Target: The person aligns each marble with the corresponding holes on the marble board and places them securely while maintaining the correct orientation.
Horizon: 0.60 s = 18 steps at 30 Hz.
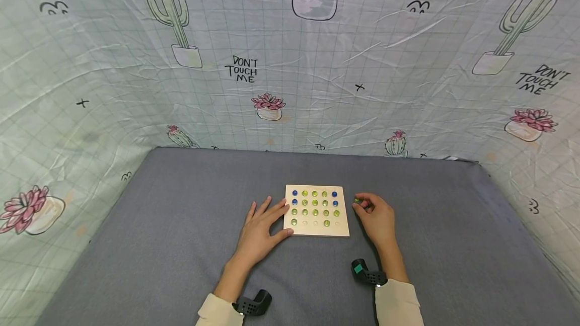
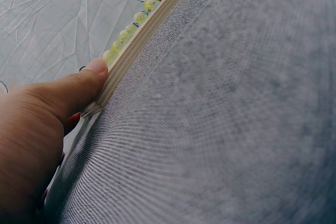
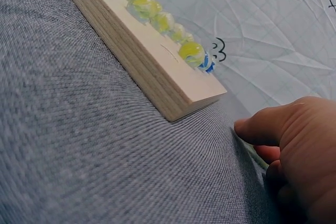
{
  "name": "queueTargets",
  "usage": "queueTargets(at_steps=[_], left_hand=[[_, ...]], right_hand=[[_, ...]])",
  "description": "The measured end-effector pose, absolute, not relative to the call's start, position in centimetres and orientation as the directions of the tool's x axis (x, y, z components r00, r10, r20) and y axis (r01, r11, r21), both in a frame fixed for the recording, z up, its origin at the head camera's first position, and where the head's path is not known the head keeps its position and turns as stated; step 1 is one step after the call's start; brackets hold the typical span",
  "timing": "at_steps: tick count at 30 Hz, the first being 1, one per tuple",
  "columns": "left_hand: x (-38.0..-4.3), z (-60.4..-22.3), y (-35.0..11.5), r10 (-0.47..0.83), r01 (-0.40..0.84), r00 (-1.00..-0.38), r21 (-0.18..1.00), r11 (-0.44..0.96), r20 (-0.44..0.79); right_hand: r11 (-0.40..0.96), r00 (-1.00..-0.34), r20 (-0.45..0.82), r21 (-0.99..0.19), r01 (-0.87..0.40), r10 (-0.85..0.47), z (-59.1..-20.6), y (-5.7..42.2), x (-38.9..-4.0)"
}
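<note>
A pale wooden board (image 1: 310, 231) lies flat, with rows of round hollows holding glass marbles. Most marbles are yellow-green (image 1: 314, 202); blue marbles (image 1: 334, 194) sit near both far corners. Three hollows in the nearest row hold none. My left hand (image 1: 257, 238) rests at the board's left side with fingers spread, its thumb (image 2: 92, 77) against the near edge by the corner. Just right of the board, my right hand (image 1: 377, 215) pinches a green marble (image 1: 357, 200) between thumb and fingertips. In the right wrist view the right thumb (image 3: 262, 124) hides that marble.
Grey cloth (image 1: 181, 245) covers the table under the board. A white curtain (image 1: 281, 39) printed with cacti hangs behind and at both sides. Black wrist cameras (image 1: 254, 303) are strapped to both wrists.
</note>
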<state>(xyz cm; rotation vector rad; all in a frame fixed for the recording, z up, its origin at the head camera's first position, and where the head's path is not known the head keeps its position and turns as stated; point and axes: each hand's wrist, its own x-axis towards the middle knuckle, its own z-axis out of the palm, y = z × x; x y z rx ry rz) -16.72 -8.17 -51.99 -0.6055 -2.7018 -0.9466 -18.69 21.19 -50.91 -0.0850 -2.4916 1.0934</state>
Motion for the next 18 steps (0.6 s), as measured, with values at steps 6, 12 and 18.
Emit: queueTargets(at_steps=[6,12,18], left_hand=[[-16.76,-52.08,-8.18,0.308,0.444,-0.894,0.542,0.714,0.326],[-16.79,-52.14,-8.18,0.308,0.445,-0.893,0.545,0.711,0.328],[-16.84,-52.14,-8.18,0.31,0.448,-0.892,0.545,0.709,0.33]], right_hand=[[0.697,-0.912,0.35,-0.709,-0.108,0.214,-51.07,21.2,-18.78],[0.694,-0.913,0.346,-0.713,-0.106,0.216,-51.13,21.18,-18.85],[0.687,-0.917,0.328,-0.721,-0.089,0.226,-51.06,21.14,-18.77]])
